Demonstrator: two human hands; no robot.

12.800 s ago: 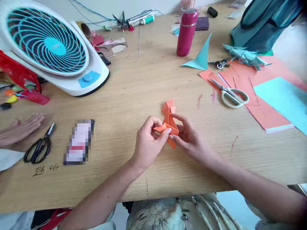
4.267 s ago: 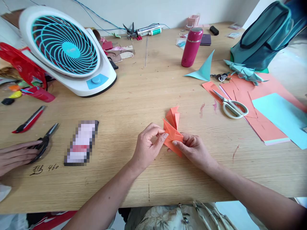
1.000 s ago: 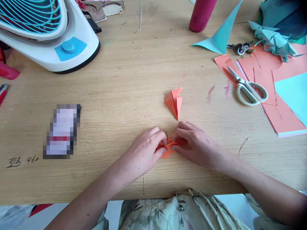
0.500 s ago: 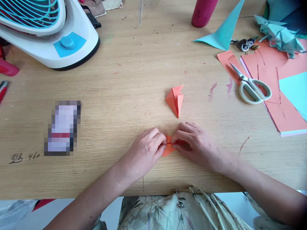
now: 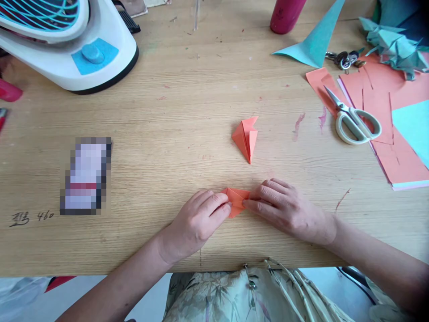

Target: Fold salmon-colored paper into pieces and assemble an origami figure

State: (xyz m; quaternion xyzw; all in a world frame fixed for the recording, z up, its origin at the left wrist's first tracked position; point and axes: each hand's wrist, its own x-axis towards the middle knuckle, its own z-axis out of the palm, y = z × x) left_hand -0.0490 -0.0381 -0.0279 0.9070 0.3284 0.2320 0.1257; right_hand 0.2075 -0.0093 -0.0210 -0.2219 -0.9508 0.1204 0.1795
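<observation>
Centrally in the head view, your two hands meet at a small orange fold (image 5: pixel 237 205) near the front edge of the bench (image 5: pixel 167 134). Your left hand (image 5: pixel 197 219) pinches its left end between thumb and fingers; your right hand (image 5: pixel 290 210) pinches the right end likewise. Creases cross the fold between them, though you cannot tell whether it touches the wood.

Just beyond, well clear of your fingertips, lies an orange wedge (image 5: pixel 246 138) with its long point towards you. To your left is a phone (image 5: pixel 85 176), its screen blurred out, with handwriting (image 5: pixel 31 218) by its lower corner. Further off on that side stands a fan (image 5: pixel 107 56), partly out of frame.

Over on your right, white-handled scissors (image 5: pixel 355 128) lie with their blades on orange paper (image 5: pixel 377 112), tips pointing away from you. Past them sit keys (image 5: pixel 345 60), between a teal peak (image 5: pixel 313 47) and a teal figure (image 5: pixel 397 49). Behind the peak stands a magenta flask (image 5: pixel 286 15), its top cut off.
</observation>
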